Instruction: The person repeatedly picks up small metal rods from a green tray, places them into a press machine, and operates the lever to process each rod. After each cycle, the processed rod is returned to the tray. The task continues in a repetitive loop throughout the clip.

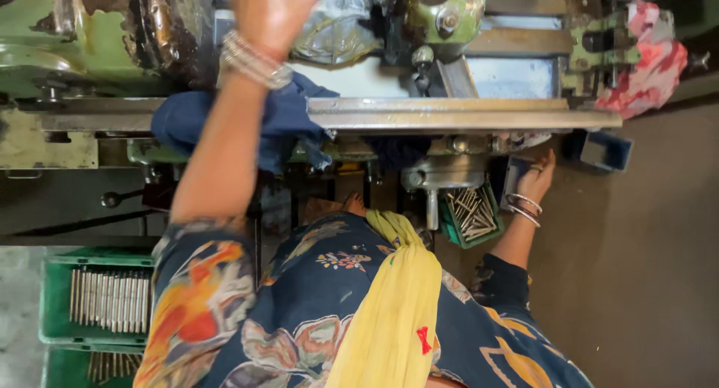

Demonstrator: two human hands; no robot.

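The right hand (533, 180) hangs just beside the small green tray of metal pins (470, 216), below the machine's long steel rail (464, 114); its fingers curl around a small dark block. The pins lie mostly lengthwise, slim, shiny. The left hand (271, 10), far above the rail, rests spread on the worn green machine (90, 36).
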